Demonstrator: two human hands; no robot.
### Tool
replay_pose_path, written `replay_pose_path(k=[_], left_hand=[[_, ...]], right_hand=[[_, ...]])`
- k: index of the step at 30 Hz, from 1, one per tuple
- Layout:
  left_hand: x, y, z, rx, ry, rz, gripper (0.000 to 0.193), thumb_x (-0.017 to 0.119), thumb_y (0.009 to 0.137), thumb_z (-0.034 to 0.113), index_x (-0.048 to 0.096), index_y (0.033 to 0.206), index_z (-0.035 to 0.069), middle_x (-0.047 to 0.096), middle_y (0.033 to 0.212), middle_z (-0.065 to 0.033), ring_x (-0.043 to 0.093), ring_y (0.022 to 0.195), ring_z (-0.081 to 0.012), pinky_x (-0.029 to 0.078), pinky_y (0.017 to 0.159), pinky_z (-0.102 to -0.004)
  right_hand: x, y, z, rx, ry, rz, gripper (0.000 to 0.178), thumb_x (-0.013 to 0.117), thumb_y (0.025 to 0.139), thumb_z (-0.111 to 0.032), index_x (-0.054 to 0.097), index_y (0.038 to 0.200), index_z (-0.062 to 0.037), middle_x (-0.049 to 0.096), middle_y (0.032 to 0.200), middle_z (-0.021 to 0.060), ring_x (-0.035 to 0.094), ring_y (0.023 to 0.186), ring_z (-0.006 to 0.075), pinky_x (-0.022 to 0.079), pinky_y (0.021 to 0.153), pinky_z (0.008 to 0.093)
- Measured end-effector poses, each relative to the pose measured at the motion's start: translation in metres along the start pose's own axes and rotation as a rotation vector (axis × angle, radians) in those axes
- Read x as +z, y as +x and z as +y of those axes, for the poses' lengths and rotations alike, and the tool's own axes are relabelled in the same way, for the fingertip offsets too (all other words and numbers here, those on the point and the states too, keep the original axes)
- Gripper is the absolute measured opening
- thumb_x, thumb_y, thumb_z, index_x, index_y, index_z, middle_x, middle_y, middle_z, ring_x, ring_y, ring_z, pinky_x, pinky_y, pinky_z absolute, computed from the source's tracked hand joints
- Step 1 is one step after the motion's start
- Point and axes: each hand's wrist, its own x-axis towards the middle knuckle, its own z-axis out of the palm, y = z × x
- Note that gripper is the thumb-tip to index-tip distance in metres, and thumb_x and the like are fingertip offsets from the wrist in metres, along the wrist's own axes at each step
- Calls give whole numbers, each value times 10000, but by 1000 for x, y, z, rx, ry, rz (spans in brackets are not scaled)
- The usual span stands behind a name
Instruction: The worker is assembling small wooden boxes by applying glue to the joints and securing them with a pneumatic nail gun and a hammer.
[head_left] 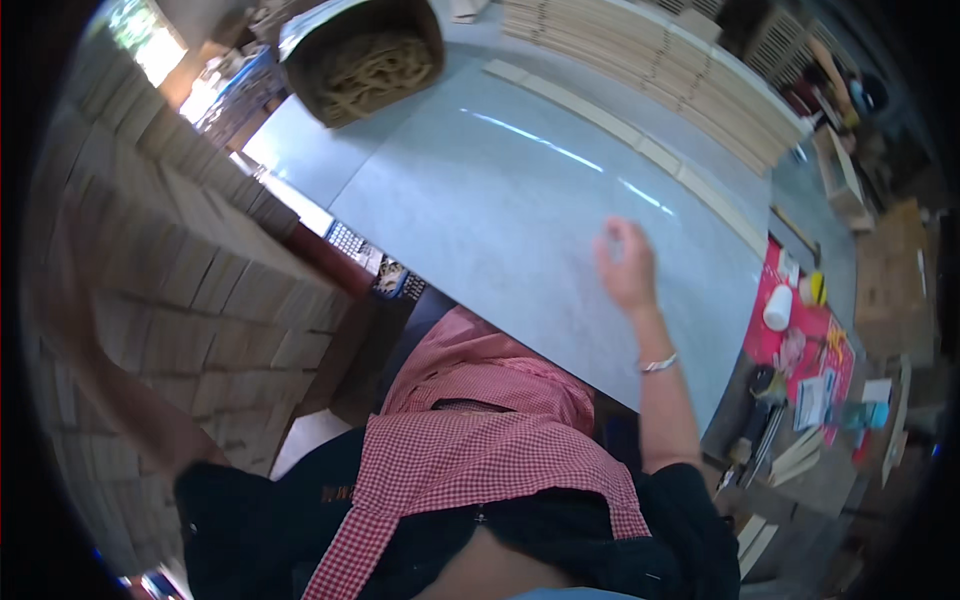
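My right hand (627,268) hovers over the pale grey-blue tabletop (470,220), its fingers loosely bent and apart, with nothing visible in it. A bracelet circles that wrist. Out to the far left, my left hand (65,285) reaches to a tall stack of pale wooden blocks (210,290). Motion smears its fingers, so whether it grips a block does not show. Across the table, beyond my right hand, lies a row of thin pale wooden strips (600,118). Behind that row stands a long pile of wooden slats (650,70).
A cardboard box (415,25) of tan curled pieces stands at the far left of the table. To the right are a hammer (797,232), a white bottle-like container (778,307) and a red sheet (762,343). Another person (835,80) is at the far right.
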Motion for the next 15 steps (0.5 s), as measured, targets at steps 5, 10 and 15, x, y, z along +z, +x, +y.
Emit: replay_pose_path(k=[5,10,15], left_hand=[[82,90,220,-276,-673,135,569,775,828,54,589,1365,93,561,1466,-126,519,1379,-298,433,1134,-435],[163,125,328,-72,-1107,-174,634,792,813,116,550,1399,97,448,1534,-138,499,1356,-340,447,1099,-450],[223,184,387,31,-1034,-244,740,741,846,144,412,1509,110,393,1569,-122,470,1368,-328,417,1103,-435]], right_hand=[[-99,40,186,419,-748,-18,507,642,859,-91,523,1346,-14,624,1254,202,613,1133,391,510,978,460],[-136,85,234,507,-931,-421,419,630,855,-81,572,1270,-55,581,1273,189,595,1147,390,506,992,497],[-181,71,201,268,-944,-482,146,553,915,-43,636,1036,-47,609,1062,162,605,956,386,519,851,471]])
